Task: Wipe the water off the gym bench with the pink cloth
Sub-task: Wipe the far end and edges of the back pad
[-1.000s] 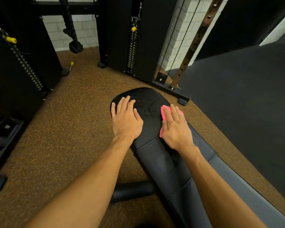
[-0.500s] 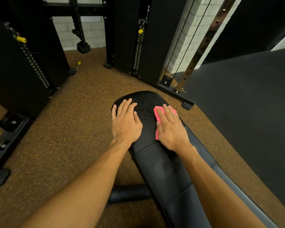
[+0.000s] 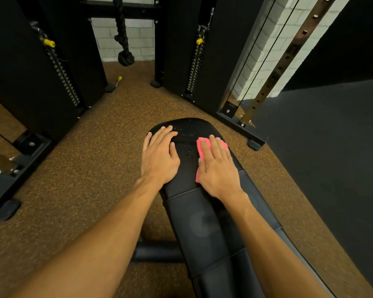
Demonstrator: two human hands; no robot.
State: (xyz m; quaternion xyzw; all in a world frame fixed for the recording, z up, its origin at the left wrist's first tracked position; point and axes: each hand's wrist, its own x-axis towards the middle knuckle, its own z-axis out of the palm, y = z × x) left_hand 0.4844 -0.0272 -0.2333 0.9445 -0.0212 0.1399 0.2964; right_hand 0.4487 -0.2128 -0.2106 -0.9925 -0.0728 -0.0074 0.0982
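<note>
- Head view: at the left of the frame, speckled rubber floor (image 3: pixel 84 160) is seen, granular and matt, beneath black steel weight stacks (image 3: pixel 58 72).
- Left of centre, the left grip (image 3: pixel 159 157) is laid flat on the rounded end of the desk (image 3: pixel 205 222), fingers straight and together, nothing held; a bracing role is judged.
- Between the grips, water droplets (image 3: pixel 186 134) are beaded on the smooth black padding, which looks like vinyl; the wiping is judged unfinished.
- Just right of centre, the pink cloth (image 3: pixel 201 147) lies on the desk's right side, soft and folded flat, pressed under the right grip (image 3: pixel 219 166), whose straight fingers are spread over it; only its far and left edges are shown.
- For a good pass, even palm pressure should be applied and the cloth drawn leftward across the beads in overlapping strokes, with the left grip lifted out of the path.
- The curved rim should be followed so that water is not pushed onto the floor, and the seam across the padding, lower in the frame, should be checked for trapped moisture.
</note>
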